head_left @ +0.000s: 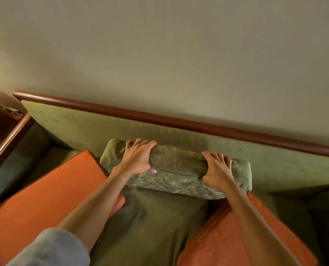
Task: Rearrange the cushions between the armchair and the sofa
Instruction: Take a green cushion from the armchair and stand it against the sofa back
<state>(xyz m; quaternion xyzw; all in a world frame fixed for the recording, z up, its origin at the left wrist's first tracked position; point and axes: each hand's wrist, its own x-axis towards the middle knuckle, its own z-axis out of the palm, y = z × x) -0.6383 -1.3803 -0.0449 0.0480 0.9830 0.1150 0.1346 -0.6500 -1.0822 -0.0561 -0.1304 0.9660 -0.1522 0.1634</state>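
Observation:
A green cushion with a pale leaf pattern stands on its edge against the green backrest of the sofa. My left hand grips the cushion's top edge near its left end. My right hand grips the top edge near its right end. One orange cushion lies flat on the seat at the left. A second orange cushion lies at the lower right, partly under my right forearm. Between them shows the green seat.
A dark wooden rail runs along the top of the backrest, tight against the plain wall. A wooden armrest closes the left end. A foot shows under my left forearm.

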